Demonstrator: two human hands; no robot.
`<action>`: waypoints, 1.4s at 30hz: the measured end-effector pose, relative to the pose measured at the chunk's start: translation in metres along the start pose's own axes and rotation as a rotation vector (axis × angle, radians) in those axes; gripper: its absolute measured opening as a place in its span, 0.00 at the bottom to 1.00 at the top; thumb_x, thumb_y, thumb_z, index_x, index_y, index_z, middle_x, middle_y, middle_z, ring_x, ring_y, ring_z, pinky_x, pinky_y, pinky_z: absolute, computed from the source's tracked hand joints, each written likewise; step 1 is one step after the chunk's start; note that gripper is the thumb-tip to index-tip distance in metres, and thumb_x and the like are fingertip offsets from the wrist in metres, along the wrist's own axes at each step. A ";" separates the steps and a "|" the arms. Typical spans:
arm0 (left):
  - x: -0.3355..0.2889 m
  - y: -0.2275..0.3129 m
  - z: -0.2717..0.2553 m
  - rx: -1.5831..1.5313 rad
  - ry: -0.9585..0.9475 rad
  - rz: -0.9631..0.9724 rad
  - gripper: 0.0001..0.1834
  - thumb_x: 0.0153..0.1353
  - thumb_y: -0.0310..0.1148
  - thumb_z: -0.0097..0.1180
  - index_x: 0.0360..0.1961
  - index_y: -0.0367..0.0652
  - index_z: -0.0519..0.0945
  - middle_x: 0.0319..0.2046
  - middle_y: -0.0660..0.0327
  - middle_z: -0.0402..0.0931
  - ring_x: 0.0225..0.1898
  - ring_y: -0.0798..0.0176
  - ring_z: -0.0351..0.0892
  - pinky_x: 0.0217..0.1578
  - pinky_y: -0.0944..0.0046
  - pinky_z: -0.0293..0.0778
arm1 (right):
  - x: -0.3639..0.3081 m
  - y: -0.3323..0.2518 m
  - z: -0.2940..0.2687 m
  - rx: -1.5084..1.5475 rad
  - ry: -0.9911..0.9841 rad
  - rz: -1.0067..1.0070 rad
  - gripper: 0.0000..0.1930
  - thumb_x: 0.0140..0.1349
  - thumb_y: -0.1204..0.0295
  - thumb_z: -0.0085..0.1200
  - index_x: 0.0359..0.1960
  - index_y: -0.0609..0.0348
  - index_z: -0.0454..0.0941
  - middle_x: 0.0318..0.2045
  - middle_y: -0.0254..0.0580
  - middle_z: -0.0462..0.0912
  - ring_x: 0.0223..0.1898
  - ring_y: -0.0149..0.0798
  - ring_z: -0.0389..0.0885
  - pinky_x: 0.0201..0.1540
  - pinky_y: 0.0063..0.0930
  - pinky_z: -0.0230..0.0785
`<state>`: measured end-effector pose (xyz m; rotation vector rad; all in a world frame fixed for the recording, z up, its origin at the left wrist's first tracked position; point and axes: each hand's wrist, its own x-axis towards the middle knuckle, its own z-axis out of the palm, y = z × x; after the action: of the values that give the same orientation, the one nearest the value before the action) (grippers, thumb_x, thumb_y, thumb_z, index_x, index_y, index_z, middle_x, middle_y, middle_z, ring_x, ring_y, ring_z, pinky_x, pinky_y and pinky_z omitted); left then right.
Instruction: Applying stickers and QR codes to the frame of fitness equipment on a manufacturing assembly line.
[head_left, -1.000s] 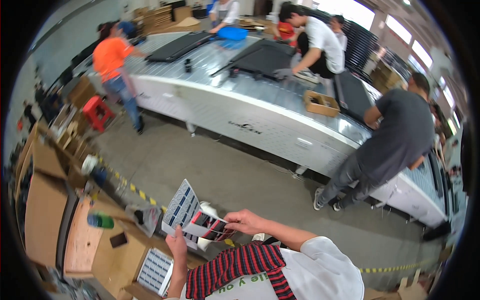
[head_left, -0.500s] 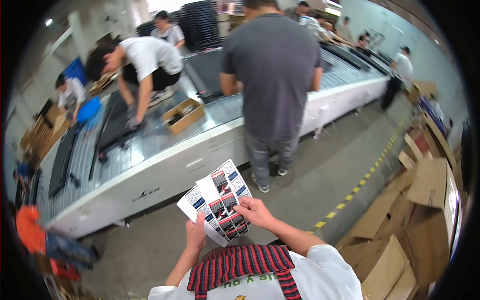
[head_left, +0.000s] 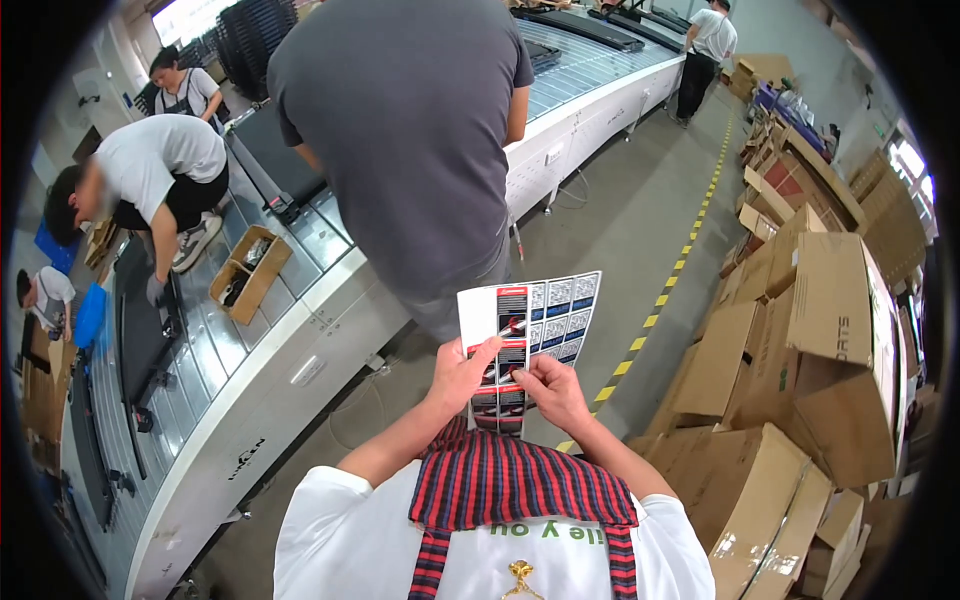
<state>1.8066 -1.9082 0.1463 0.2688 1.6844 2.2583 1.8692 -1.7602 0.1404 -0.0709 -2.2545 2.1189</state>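
Printed sheets [head_left: 565,308]: held up before chest, btwn both hands, above floor; overlapped, exact count n/a from this angle.
L hand [head_left: 463,374]: pinching sheets nr L edge, thumb on printed face; fingers behind mostly hidden.
R hand [head_left: 553,390]: pinching lower part, thumb on face; rear grip not visible.
Handling (insp. opinion): light pinch at margins pref.; square edges, fan layers one at a time, avoid creasing or thumb smears on print.
Sheet mat'l: thin, looks flexible; white stock, red/blk panels in strip, grid of codes w/ blue bars at R.
Apron [head_left: 520,480]: red/dk striped cloth, soft folds.
Counter [head_left: 300,335]: white side, curved by lens; shiny ribbed metal top.
Parts box [head_left: 268,285]: open, brown, divided; on counter.
Cartons [head_left: 750,480]: corrugated brown cardboard, angular, piled at R.
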 end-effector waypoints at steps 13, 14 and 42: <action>0.152 -0.041 0.113 0.156 -0.402 -0.165 0.13 0.58 0.32 0.50 0.41 0.34 0.75 0.35 0.64 0.75 0.36 0.74 0.70 0.39 0.71 0.68 | 0.057 0.023 -0.197 -0.090 0.686 -0.059 0.15 0.47 0.79 0.57 0.38 0.64 0.69 0.35 0.38 0.74 0.35 0.29 0.73 0.38 0.21 0.67; 0.161 -0.043 0.130 0.127 -0.445 -0.166 0.14 0.58 0.32 0.50 0.42 0.34 0.74 0.36 0.64 0.75 0.37 0.74 0.70 0.40 0.71 0.67 | 0.060 0.025 -0.214 0.104 0.665 -0.061 0.15 0.48 0.79 0.56 0.38 0.64 0.69 0.36 0.38 0.74 0.35 0.29 0.73 0.39 0.21 0.67; 0.596 -0.050 0.302 -0.215 -0.168 -0.102 0.14 0.57 0.34 0.52 0.39 0.34 0.75 0.33 0.65 0.75 0.33 0.74 0.71 0.34 0.72 0.68 | 0.439 -0.029 -0.557 0.137 0.272 0.043 0.08 0.53 0.79 0.51 0.36 0.66 0.73 0.30 0.35 0.79 0.30 0.24 0.74 0.34 0.19 0.68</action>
<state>1.3569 -1.4124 0.1659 0.3053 1.3299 2.2484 1.4672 -1.1787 0.2055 -0.3798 -1.9691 2.1277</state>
